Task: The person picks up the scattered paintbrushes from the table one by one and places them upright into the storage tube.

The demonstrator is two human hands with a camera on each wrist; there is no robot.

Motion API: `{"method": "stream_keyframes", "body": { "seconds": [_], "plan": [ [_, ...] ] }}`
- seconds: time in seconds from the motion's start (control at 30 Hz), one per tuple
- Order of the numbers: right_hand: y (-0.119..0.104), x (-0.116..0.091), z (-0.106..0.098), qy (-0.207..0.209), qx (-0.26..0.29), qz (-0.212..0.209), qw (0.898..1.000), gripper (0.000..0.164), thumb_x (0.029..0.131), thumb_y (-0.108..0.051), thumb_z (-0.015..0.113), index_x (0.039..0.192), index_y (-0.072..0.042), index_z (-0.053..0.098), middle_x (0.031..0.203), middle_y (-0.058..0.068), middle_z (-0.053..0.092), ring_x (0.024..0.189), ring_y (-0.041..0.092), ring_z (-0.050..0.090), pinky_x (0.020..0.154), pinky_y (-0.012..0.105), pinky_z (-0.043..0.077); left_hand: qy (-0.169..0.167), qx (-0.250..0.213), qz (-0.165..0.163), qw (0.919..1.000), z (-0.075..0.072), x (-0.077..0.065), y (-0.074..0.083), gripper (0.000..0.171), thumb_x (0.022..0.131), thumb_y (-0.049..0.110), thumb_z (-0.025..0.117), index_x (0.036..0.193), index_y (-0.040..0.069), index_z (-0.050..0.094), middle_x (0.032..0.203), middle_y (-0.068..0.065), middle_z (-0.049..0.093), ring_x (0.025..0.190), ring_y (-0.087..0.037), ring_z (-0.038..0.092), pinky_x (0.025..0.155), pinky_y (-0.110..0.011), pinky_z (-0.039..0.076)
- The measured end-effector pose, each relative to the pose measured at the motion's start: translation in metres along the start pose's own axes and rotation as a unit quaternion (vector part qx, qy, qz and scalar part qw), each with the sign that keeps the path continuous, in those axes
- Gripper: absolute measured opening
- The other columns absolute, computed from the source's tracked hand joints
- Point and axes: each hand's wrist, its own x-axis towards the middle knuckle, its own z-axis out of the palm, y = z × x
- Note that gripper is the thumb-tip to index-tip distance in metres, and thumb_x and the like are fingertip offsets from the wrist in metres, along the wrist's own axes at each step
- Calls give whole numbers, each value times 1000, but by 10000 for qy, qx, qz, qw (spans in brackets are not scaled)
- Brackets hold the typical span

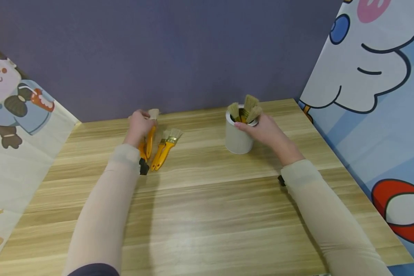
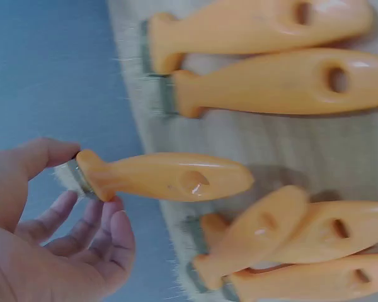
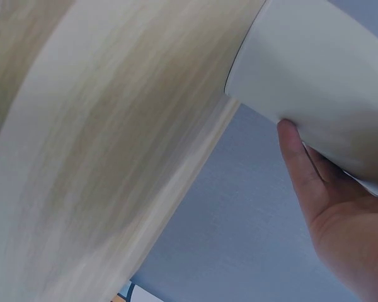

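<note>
At outstretched left hand, pinching a brush between thumb and fingers. At right hand, curled round a pot.

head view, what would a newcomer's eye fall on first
Probably the pale grey pot of bristle-up brushes near the back of the table, right of centre, with the right hand gripping it. Next comes the orange-handled paintbrush pinched in the left hand at the back left, beside loose brushes.
</note>
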Motion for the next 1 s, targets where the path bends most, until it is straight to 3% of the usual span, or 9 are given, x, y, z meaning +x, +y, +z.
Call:
{"method": "stream_keyframes", "body": {
  "seconds": [0.2, 0.57, 0.8, 1.0],
  "plan": [
    [0, 0, -1, -26, 43, 10, 10000, 128, 78, -94, 61, 169, -12, 24, 169, 25, 38, 155, 44, 40, 123, 64, 39, 458, -401, 102, 9981, -12, -4, 17, 50, 102, 24, 70, 144, 3, 53, 151, -22, 54, 138, -39, 50, 109, -52, 52],
    [1, 0, -1, -33, 48, -78, 10000, 125, 80, -92, 61, 169, -12, 24, 169, 25, 38, 155, 44, 40, 123, 64, 38, 475, -442, 405, 9971, -18, -11, 41, 51, 101, 31, 72, 140, 14, 46, 143, -15, 55, 127, -32, 54, 99, -47, 53],
    [1, 1, -1, -33, 82, -68, 9999, 126, 79, -93, 61, 169, -13, 24, 168, 25, 39, 155, 45, 41, 123, 65, 38, 321, -504, 858, 9945, -13, -23, 76, 48, 100, 32, 74, 139, 19, 49, 139, -9, 58, 127, -26, 57, 100, -43, 56],
    [1, 1, -1, -73, 99, -54, 9999, 126, 78, -93, 61, 169, -13, 26, 168, 24, 40, 155, 44, 41, 123, 64, 39, 298, -704, 1416, 9870, -6, -40, 111, 47, 97, 28, 79, 135, 19, 54, 134, -5, 61, 124, -21, 61, 101, -40, 57]
  ]
}}
